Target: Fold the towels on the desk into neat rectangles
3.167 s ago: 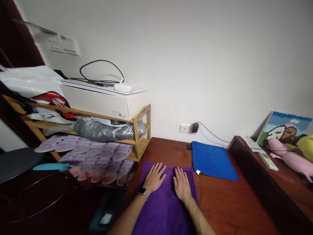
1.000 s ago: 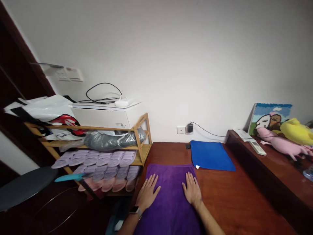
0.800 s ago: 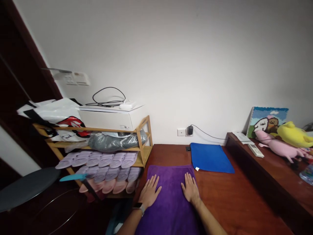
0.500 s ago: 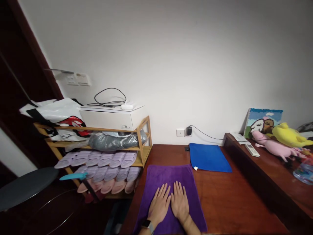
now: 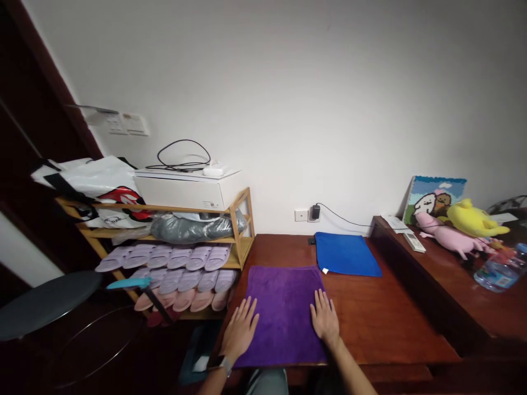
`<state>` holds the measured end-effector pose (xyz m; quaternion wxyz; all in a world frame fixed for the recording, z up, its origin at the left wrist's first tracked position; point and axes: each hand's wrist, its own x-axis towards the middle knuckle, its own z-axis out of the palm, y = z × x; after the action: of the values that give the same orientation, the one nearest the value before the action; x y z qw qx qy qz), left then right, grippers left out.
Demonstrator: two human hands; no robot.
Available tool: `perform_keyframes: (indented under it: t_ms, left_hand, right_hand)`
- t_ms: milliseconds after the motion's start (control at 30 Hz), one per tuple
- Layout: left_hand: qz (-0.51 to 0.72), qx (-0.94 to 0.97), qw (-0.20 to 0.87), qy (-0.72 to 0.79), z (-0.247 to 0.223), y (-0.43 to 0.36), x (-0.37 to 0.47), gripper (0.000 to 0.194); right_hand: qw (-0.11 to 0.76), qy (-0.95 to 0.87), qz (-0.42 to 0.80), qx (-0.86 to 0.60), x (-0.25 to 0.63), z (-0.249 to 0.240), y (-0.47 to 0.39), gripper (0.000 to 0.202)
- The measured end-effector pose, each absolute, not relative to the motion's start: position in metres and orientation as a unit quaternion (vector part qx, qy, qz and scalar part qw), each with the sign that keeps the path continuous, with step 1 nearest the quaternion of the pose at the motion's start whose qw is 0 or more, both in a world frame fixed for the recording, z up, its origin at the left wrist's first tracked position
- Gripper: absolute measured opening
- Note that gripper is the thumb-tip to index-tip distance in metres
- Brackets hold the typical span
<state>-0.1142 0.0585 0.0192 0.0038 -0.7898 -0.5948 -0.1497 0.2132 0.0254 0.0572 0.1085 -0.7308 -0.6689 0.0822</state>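
A purple cloth (image 5: 284,318) lies spread flat on the reddish-brown table (image 5: 382,318), reaching its front edge. My left hand (image 5: 241,328) rests palm down on the cloth's left edge, fingers stretched out, a watch on the wrist. On the right edge of the cloth lies my right hand (image 5: 325,318), also flat with its fingers apart. Neither hand grips anything. Behind and to the right, a blue cloth (image 5: 348,253) with a small white tag lies flat near the wall.
A wooden rack (image 5: 242,236) with slippers, a white box (image 5: 185,189) and a bag stands at the left, near a dark stool (image 5: 49,302). On the raised right surface are plush toys (image 5: 473,218), a remote (image 5: 414,242) and a plastic bottle (image 5: 500,271). A charger (image 5: 315,212) is plugged in.
My hands have moved apart, from the middle of the purple cloth to its left and right edges. The view has shifted, and the cloth's front edge now shows.
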Motion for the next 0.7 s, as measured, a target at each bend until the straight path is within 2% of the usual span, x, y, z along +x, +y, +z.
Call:
perform_keyframes:
  t_ms: [233,467,700]
  left_hand:
    - [-0.16,-0.786,0.028,-0.597,0.037,0.055,-0.121,0.06]
    - [-0.209,-0.828,0.066,-0.516,0.027,0.021,-0.058,0.056]
    - [-0.186,-0.842,0.025,-0.505,0.01,0.009,-0.039,0.057]
  right_hand:
    - [0.07,-0.667,0.081,-0.738,0.213,0.076,0.023,0.067]
    - [0.159,-0.715,0.058,-0.678,0.161,0.06,-0.002,0.065]
    - [0.161,-0.733,0.078,-0.657,0.14,0.04,-0.019,0.062]
